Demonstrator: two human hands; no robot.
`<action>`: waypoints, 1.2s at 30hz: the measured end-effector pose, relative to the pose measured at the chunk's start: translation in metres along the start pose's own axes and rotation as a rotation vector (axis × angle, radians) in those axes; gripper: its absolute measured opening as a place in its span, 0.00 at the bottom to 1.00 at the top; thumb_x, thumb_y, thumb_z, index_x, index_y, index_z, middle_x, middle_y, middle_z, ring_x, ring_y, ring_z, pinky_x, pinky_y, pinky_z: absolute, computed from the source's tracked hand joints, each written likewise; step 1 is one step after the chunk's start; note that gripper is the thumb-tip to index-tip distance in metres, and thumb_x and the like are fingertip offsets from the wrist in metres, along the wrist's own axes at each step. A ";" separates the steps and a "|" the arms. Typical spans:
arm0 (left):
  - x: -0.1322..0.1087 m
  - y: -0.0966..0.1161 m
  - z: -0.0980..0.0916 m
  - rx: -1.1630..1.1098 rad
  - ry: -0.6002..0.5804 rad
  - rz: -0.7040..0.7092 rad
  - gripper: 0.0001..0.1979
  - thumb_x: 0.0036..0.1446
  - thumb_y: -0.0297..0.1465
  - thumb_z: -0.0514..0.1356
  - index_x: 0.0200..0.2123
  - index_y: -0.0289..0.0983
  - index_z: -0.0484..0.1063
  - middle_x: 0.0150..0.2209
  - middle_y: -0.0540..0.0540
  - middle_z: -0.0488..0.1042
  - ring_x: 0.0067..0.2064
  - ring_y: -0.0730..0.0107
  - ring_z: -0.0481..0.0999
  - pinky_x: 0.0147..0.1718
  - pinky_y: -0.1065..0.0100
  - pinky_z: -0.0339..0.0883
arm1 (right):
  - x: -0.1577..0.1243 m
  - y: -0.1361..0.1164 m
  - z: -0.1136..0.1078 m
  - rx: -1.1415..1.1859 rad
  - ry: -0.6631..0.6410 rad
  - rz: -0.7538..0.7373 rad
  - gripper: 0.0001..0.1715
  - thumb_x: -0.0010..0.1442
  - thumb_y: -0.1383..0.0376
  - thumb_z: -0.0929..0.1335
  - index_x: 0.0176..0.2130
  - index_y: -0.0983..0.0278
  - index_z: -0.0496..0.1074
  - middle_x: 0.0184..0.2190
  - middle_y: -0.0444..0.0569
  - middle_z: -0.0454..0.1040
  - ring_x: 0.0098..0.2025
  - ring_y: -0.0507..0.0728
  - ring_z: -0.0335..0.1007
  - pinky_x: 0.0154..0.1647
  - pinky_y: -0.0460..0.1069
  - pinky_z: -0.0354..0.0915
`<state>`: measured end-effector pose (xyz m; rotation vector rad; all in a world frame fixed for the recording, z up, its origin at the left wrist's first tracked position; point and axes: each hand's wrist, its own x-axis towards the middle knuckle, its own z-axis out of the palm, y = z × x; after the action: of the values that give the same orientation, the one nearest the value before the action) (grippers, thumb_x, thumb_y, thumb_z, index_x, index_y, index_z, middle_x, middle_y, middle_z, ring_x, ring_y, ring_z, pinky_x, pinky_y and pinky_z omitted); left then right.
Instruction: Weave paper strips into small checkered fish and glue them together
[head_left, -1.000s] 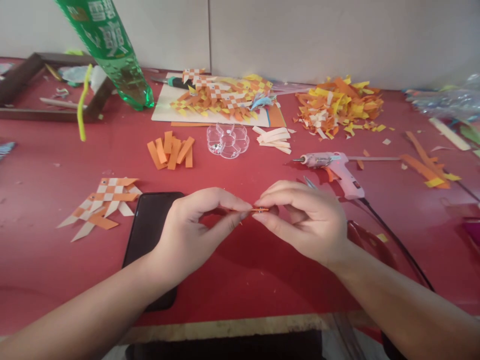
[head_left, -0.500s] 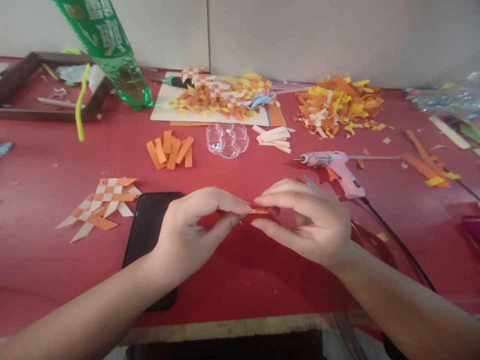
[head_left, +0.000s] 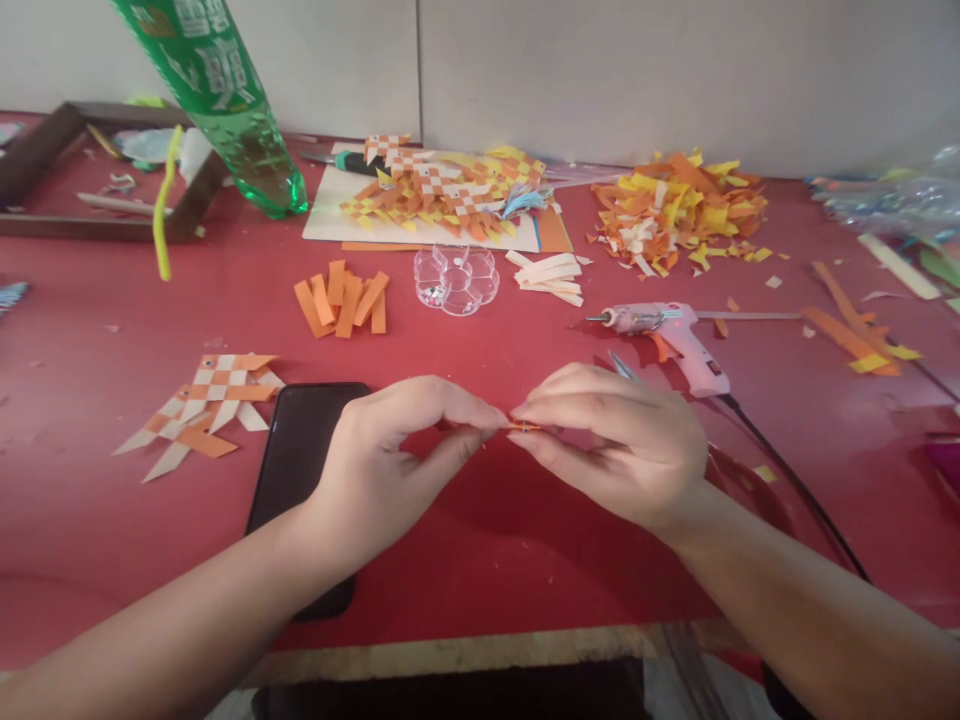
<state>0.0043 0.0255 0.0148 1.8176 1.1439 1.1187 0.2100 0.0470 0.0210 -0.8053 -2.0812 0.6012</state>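
Observation:
My left hand (head_left: pixel 390 460) and my right hand (head_left: pixel 622 445) meet fingertip to fingertip just above the red table (head_left: pixel 480 560). Both pinch a small orange paper piece (head_left: pixel 525 427) between thumb and forefinger; most of it is hidden by the fingers. A black phone (head_left: pixel 300 470) lies under my left wrist. A woven orange-and-white paper fish (head_left: pixel 206 405) lies to the left of the phone. A pink glue gun (head_left: pixel 667 335) rests just beyond my right hand, its cord running to the right front.
Orange paper strips (head_left: pixel 341 300), a clear flower-shaped box (head_left: pixel 456 280) and cream strips (head_left: pixel 551 277) lie mid-table. Farther back are a board with woven fish (head_left: pixel 442 195), a scrap pile (head_left: pixel 675 210), a tilted green bottle (head_left: pixel 225 100) and a wooden frame (head_left: pixel 45 150).
Both hands stay nearly in place; my right fingers have closed down further over the orange piece, so less of it shows.

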 end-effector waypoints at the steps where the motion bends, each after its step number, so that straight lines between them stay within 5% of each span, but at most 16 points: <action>1: 0.000 0.000 0.000 0.004 -0.003 -0.002 0.04 0.59 0.26 0.62 0.34 0.41 0.76 0.34 0.49 0.81 0.36 0.69 0.80 0.38 0.68 0.74 | 0.000 0.000 0.000 0.007 0.001 0.005 0.13 0.58 0.72 0.71 0.41 0.55 0.76 0.34 0.46 0.80 0.35 0.54 0.76 0.33 0.51 0.73; 16: -0.001 0.001 0.003 -0.045 -0.003 -0.129 0.01 0.59 0.30 0.64 0.35 0.40 0.76 0.33 0.49 0.80 0.35 0.68 0.80 0.38 0.68 0.76 | -0.002 0.003 0.001 0.009 -0.007 0.094 0.11 0.58 0.68 0.72 0.42 0.55 0.75 0.36 0.45 0.79 0.35 0.53 0.76 0.36 0.50 0.73; 20: 0.001 0.000 0.004 -0.348 0.000 -0.299 0.05 0.58 0.30 0.64 0.34 0.39 0.69 0.32 0.50 0.78 0.35 0.69 0.81 0.36 0.69 0.77 | -0.003 0.004 0.002 0.122 -0.070 0.243 0.31 0.50 0.55 0.77 0.52 0.58 0.71 0.45 0.50 0.77 0.43 0.57 0.75 0.42 0.52 0.73; 24: 0.004 -0.002 0.003 -0.480 -0.021 -0.375 0.09 0.56 0.29 0.65 0.35 0.39 0.65 0.32 0.51 0.75 0.33 0.72 0.80 0.32 0.72 0.75 | -0.001 0.001 0.002 0.204 -0.110 0.385 0.08 0.64 0.60 0.67 0.39 0.61 0.73 0.35 0.46 0.76 0.34 0.51 0.73 0.33 0.46 0.69; 26: 0.004 -0.004 0.004 -0.491 -0.055 -0.391 0.11 0.56 0.29 0.66 0.38 0.39 0.65 0.34 0.50 0.76 0.34 0.72 0.80 0.34 0.72 0.75 | 0.001 0.001 0.001 0.234 -0.087 0.432 0.10 0.66 0.61 0.65 0.35 0.61 0.73 0.30 0.43 0.73 0.30 0.49 0.70 0.29 0.44 0.66; 29: 0.005 -0.008 0.004 -0.401 -0.039 -0.360 0.11 0.59 0.33 0.64 0.43 0.40 0.66 0.38 0.47 0.77 0.39 0.70 0.79 0.36 0.72 0.74 | 0.004 0.003 -0.001 0.217 -0.047 0.510 0.10 0.64 0.61 0.66 0.31 0.62 0.71 0.25 0.41 0.70 0.27 0.48 0.66 0.25 0.43 0.63; 32: 0.011 -0.009 -0.008 -0.151 0.067 -0.323 0.10 0.61 0.37 0.61 0.43 0.40 0.69 0.42 0.45 0.75 0.38 0.70 0.77 0.32 0.73 0.70 | 0.005 0.006 -0.003 0.112 -0.148 0.541 0.12 0.62 0.62 0.67 0.27 0.63 0.70 0.22 0.41 0.67 0.23 0.48 0.62 0.22 0.44 0.59; 36: 0.019 -0.001 -0.056 0.282 0.073 -0.308 0.13 0.62 0.40 0.59 0.46 0.40 0.72 0.41 0.46 0.76 0.38 0.68 0.75 0.32 0.73 0.66 | 0.003 0.011 -0.003 -0.217 -0.256 0.376 0.07 0.58 0.64 0.67 0.29 0.64 0.71 0.29 0.46 0.72 0.26 0.50 0.66 0.27 0.47 0.63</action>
<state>-0.0429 0.0495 0.0404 1.7360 1.6297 0.8840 0.2152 0.0570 0.0167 -1.3236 -2.2699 0.7168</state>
